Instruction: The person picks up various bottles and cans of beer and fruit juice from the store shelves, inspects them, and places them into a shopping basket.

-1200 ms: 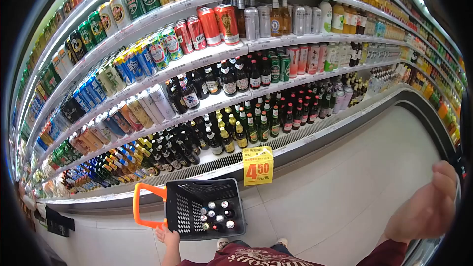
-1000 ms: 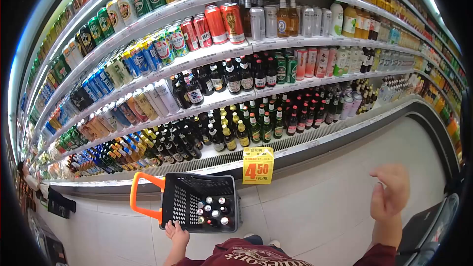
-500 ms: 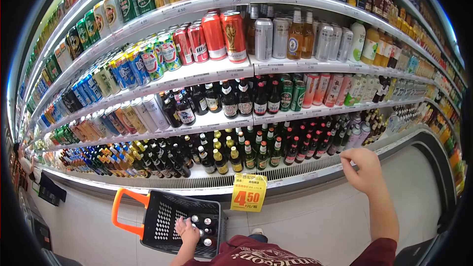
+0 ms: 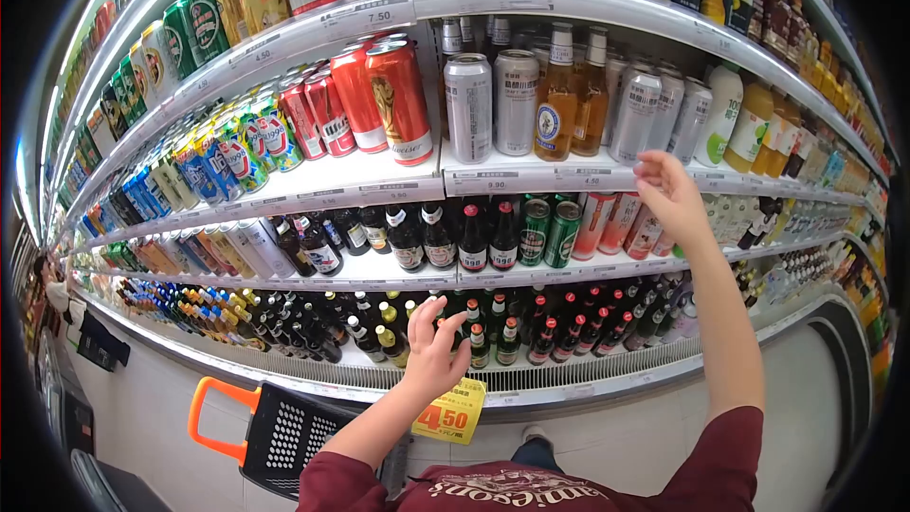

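Note:
My right hand is raised at the edge of the middle shelf, empty, with its fingers apart. Behind it and just above stand silver beer cans, and below it are pink-red cans. My left hand, also empty with fingers spread, hovers in front of the bottom shelf's dark bottles with red caps. Under that hand hangs a yellow price sign, partly covered by my wrist. Two amber bottles stand left of my right hand on the middle shelf.
A black shopping basket with an orange handle stands on the floor at lower left; my left arm hides part of it. Red cans fill the shelf to the left. A person is at the far left edge.
My left hand has come up out of the basket, away from the bottles in it, to the bottom shelf. My right hand has risen and opened from a curled shape. The view has moved closer to the shelves.

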Motion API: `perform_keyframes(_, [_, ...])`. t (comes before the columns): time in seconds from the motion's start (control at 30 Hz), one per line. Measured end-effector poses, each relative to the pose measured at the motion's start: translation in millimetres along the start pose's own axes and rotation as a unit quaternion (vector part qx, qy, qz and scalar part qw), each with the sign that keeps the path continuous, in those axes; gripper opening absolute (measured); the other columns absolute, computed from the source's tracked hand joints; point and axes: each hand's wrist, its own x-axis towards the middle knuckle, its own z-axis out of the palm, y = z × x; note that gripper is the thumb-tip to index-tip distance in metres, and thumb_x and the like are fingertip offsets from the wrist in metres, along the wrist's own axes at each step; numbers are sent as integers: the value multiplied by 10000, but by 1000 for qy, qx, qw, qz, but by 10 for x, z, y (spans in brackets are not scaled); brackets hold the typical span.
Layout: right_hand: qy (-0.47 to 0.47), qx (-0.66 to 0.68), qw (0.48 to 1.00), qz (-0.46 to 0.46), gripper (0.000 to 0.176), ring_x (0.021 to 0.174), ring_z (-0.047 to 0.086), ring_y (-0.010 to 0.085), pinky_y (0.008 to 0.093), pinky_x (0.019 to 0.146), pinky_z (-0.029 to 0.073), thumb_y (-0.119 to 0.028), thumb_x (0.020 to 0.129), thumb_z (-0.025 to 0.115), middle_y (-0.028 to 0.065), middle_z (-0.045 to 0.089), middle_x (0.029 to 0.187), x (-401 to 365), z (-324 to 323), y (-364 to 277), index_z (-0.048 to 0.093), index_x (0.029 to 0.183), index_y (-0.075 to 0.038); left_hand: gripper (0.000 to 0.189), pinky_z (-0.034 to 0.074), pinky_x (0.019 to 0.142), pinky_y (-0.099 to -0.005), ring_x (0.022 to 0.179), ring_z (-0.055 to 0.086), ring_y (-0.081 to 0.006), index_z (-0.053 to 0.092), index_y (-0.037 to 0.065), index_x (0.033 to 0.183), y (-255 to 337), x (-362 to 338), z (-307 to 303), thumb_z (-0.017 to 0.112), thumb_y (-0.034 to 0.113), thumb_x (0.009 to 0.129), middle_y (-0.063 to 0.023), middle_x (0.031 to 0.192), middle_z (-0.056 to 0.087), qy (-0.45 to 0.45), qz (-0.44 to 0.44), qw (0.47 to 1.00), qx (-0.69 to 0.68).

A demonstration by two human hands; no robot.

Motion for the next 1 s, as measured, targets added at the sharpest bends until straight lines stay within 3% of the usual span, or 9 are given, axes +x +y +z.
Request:
perform_keyframes(0.2, [91, 35, 990, -102, 507, 1052, 495, 235, 328, 855, 416, -116, 765, 574, 190, 507, 1107, 1239, 72, 155, 371, 1214, 8, 415, 286, 932, -439, 1107, 361, -364, 521, 55, 1053, 400, 627, 402, 630, 75, 654, -171, 1192, 377, 19, 1, 999, -38])
perform_keyframes(0.3, [125, -26, 986, -108, 536, 1119, 446, 240, 318, 912, 366, -127, 777, 565, 185, 454, 1185, 1675, 111, 96, 343, 1240, 28, 445, 335, 912, -416, 1121, 369, -360, 492, 25, 1060, 507, 811, 451, 628, 18, 636, -184, 1207, 374, 16, 12, 1000, -16])
perform_keyframes(0.43, [82, -76, 991, -67, 517, 1062, 475, 215, 304, 893, 359, -147, 750, 564, 164, 526, 1099, 2060, 134, 91, 396, 1205, 33, 403, 344, 922, -415, 1091, 429, -383, 480, 1, 1071, 601, 1361, 469, 586, 10, 683, -210, 1191, 422, 34, 11, 990, -134])
perform_keyframes(0.5, [76, -22, 997, -27, 505, 1027, 484, 210, 298, 881, 352, -146, 744, 568, 153, 528, 1096, 2153, 174, 149, 412, 1190, 32, 380, 344, 932, -389, 1112, 432, -351, 457, -33, 1082, 679, 1867, 445, 553, 1, 716, -208, 1186, 448, 53, 78, 992, -82])
perform_keyframes(0.63, [21, 25, 999, 42, 465, 981, 486, 199, 282, 876, 334, -141, 737, 577, 124, 533, 1080, 2283, 182, 352, 448, 1152, 27, 382, 374, 887, -373, 1031, 475, -348, 432, -46, 1109, 618, 2901, 601, 523, 64, 755, -224, 1086, 496, 140, 81, 977, -140])
perform_keyframes(0.67, [6, 24, 998, 59, 461, 981, 485, 199, 281, 877, 332, -143, 739, 579, 121, 534, 1078, 2274, 187, 356, 451, 1148, 27, 425, 369, 937, -341, 1128, 445, -260, 409, -37, 1167, 632, 3093, 589, 537, 88, 781, -195, 1189, 450, 96, -16, 979, -181])
perform_keyframes(0.77, [44, 21, 998, 48, 481, 1003, 478, 204, 294, 875, 338, -172, 750, 593, 132, 540, 1071, 2254, 251, 369, 434, 1160, 23, 481, 414, 853, -332, 1006, 528, -250, 431, -58, 1129, 512, 3563, 750, 585, 187, 746, -214, 1063, 533, 114, -31, 976, -185])
perform_keyframes(0.87, [52, 4, 998, 34, 481, 987, 495, 224, 302, 850, 365, -202, 774, 581, 156, 537, 1070, 2227, 287, 380, 417, 1167, 20, 467, 438, 781, -347, 922, 561, -253, 466, -47, 1089, 642, 3833, 770, 604, 217, 729, -180, 977, 578, 87, -150, 968, -184])
perform_keyframes(1.0, [41, -2, 999, 2, 499, 983, 514, 261, 315, 842, 386, -253, 775, 580, 197, 527, 1074, 2070, 268, 349, 420, 1157, 25, 397, 457, 711, -322, 814, 590, -226, 533, -37, 956, 492, 3918, 900, 651, 223, 680, -145, 867, 607, 119, -122, 963, -210])
